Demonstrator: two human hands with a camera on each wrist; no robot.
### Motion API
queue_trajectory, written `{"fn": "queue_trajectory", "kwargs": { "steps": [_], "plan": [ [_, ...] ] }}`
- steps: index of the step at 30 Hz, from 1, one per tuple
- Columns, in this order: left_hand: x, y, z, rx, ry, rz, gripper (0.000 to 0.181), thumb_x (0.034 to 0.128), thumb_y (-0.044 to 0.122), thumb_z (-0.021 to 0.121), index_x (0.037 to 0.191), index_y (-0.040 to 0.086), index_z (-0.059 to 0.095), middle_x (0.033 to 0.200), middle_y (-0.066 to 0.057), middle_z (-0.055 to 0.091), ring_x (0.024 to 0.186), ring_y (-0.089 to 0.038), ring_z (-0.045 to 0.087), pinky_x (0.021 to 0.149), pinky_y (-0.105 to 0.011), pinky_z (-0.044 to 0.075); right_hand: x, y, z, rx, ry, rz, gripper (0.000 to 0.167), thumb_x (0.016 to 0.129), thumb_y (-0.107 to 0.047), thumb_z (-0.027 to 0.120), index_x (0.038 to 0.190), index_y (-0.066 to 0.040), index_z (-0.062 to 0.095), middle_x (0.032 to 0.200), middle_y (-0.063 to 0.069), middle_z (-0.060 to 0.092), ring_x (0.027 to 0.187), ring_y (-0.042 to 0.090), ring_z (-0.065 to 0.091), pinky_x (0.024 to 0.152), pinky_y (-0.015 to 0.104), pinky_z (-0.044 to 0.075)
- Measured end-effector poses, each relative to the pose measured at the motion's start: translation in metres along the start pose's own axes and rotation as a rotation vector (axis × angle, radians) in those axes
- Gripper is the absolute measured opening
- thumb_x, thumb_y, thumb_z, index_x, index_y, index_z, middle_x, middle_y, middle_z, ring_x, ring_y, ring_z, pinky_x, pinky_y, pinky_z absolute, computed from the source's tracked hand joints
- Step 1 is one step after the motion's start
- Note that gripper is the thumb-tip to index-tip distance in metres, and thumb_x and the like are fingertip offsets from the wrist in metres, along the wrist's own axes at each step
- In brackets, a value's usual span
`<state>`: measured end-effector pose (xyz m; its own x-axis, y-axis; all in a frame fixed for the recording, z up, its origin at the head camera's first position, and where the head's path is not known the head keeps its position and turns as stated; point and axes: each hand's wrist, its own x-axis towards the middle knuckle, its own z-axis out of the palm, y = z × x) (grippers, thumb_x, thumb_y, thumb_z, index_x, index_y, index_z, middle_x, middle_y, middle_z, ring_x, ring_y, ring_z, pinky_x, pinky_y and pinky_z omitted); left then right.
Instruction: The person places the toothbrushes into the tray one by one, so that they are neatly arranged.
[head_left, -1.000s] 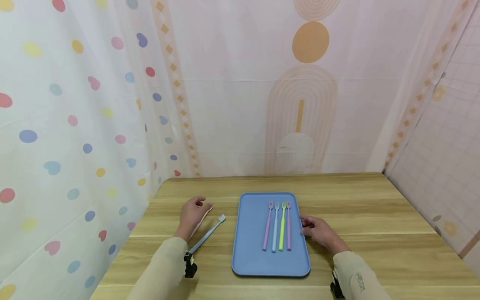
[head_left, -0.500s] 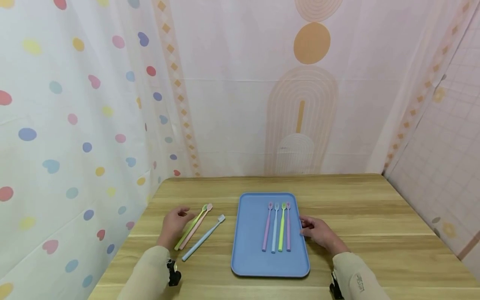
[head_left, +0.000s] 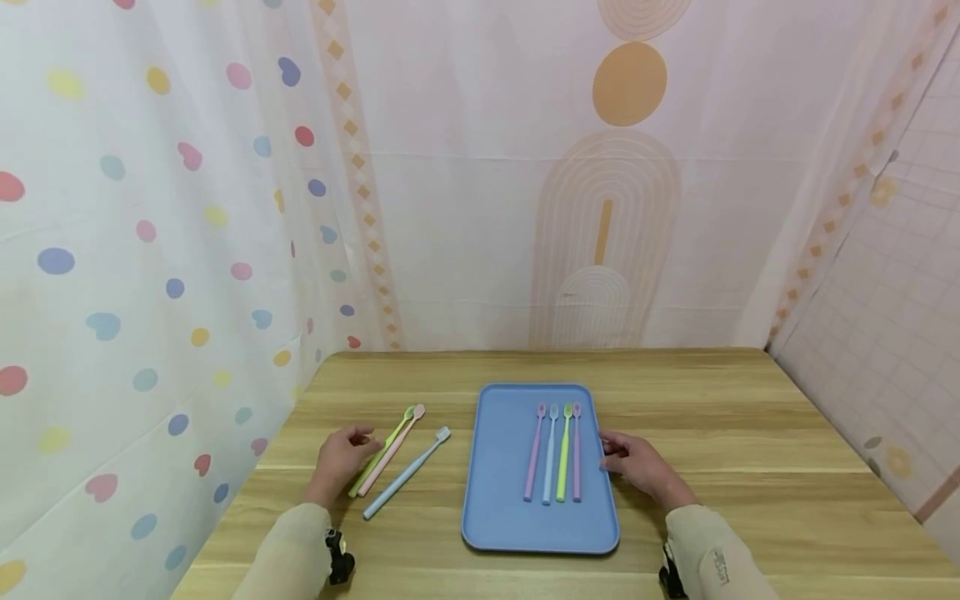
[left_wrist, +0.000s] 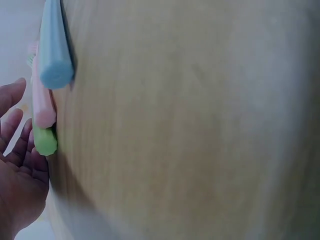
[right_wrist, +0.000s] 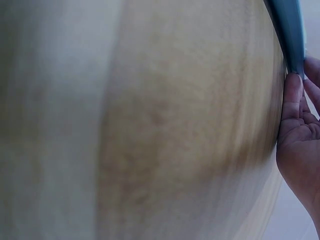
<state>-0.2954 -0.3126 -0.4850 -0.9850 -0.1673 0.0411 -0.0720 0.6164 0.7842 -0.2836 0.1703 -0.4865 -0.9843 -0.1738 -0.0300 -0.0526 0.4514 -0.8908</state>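
Note:
In the head view, three toothbrushes lie slanted on the table left of the tray: a green one (head_left: 388,442), a pink one (head_left: 392,452) and a light blue one (head_left: 405,475). Beside the green toothbrush is my left hand (head_left: 345,457), its fingers loosely bent. The left wrist view shows the thumb standing apart and the fingertips close to the green handle (left_wrist: 45,141); whether they touch it I cannot tell. My right hand (head_left: 637,463) holds the right rim of a blue tray (head_left: 498,517), with thumb and fingers at the edge in the right wrist view.
Several toothbrushes lie side by side on the tray's right half: purple (head_left: 534,458), light blue (head_left: 551,458), yellow-green (head_left: 564,458) and another purple. The wooden table (head_left: 697,392) ends at a patterned curtain (head_left: 465,250) behind and a dotted one at left.
My left hand has moved left and back from above the green and pink toothbrushes, which now show. In the last half second it shifted slightly. My right hand stays at the tray's edge.

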Motion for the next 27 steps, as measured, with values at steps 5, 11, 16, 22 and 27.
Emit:
{"fn": "queue_trajectory", "kwargs": {
  "steps": [5, 11, 16, 22, 27],
  "plan": [
    [-0.0018, -0.0023, 0.0019, 0.007, 0.032, 0.015, 0.040, 0.0917, 0.014, 0.070, 0.125, -0.007, 0.062, 0.107, -0.017, 0.065, 0.098, -0.030, 0.059, 0.081, -0.040, 0.049, -0.0005, -0.0004, 0.0002, 0.002, 0.001, -0.010, 0.050, 0.090, 0.005, 0.064, 0.137, 0.011, 0.051, 0.113, 0.016, 0.062, 0.099, 0.026, 0.054, 0.082, 0.035, 0.049],
    [-0.0011, -0.0057, 0.0028, 0.019, 0.080, 0.022, 0.034, 0.0929, 0.012, 0.068, 0.122, -0.006, 0.065, 0.102, -0.015, 0.066, 0.093, -0.029, 0.061, 0.077, -0.036, 0.048, -0.0011, -0.0015, -0.0005, -0.001, 0.000, -0.001, 0.050, 0.090, 0.004, 0.064, 0.138, 0.011, 0.051, 0.113, 0.016, 0.062, 0.100, 0.026, 0.054, 0.084, 0.037, 0.048],
    [-0.0015, -0.0067, 0.0019, 0.027, 0.079, 0.027, 0.034, 0.0927, 0.016, 0.069, 0.119, -0.005, 0.066, 0.100, -0.013, 0.067, 0.090, -0.026, 0.060, 0.074, -0.033, 0.047, -0.0014, -0.0023, -0.0007, 0.001, -0.003, 0.010, 0.050, 0.091, 0.003, 0.064, 0.138, 0.010, 0.050, 0.114, 0.016, 0.062, 0.100, 0.026, 0.054, 0.084, 0.036, 0.048],
    [-0.0037, -0.0080, 0.0025, 0.024, 0.049, 0.042, 0.036, 0.0920, 0.016, 0.070, 0.120, -0.006, 0.065, 0.102, -0.013, 0.066, 0.094, -0.029, 0.060, 0.081, -0.043, 0.048, -0.0014, -0.0012, -0.0002, -0.005, -0.002, 0.007, 0.050, 0.091, 0.004, 0.064, 0.139, 0.009, 0.050, 0.114, 0.015, 0.062, 0.100, 0.026, 0.054, 0.083, 0.036, 0.048],
    [-0.0086, -0.0044, 0.0031, 0.010, 0.052, 0.044, 0.035, 0.0924, 0.012, 0.068, 0.120, -0.009, 0.064, 0.102, -0.015, 0.065, 0.095, -0.030, 0.060, 0.082, -0.045, 0.049, -0.0007, 0.0004, 0.0003, -0.014, 0.003, 0.013, 0.050, 0.091, 0.003, 0.064, 0.139, 0.008, 0.051, 0.116, 0.015, 0.062, 0.101, 0.025, 0.055, 0.086, 0.038, 0.048]
  ]
}}
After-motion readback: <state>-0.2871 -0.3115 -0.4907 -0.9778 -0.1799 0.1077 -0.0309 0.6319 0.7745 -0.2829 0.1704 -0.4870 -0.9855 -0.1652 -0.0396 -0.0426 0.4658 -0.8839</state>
